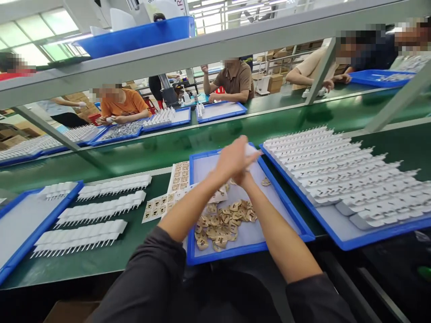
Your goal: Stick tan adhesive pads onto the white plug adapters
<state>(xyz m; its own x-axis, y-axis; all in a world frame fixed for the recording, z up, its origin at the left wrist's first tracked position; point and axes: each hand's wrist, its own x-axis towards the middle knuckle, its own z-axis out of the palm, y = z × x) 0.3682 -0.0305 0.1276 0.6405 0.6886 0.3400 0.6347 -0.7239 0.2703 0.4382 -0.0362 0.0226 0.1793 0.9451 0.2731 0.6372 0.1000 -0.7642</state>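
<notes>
My left hand (232, 158) and my right hand (245, 172) are pressed together above the far end of the middle blue tray (242, 252). A small white plastic part (252, 150) pokes out between them; motion blur hides which fingers hold it. On the tray below lies a heap of several tan insert pieces (222, 222). One loose tan piece (266, 181) sits to the right of my hands.
A blue tray (367, 240) at right holds overlapping rows of white plug shells (340, 168). Left are rows of white parts (101, 208) on the green bench, another blue tray (23, 251), and sheets of tan pieces (178, 177). Other people work across the green conveyor (202, 139).
</notes>
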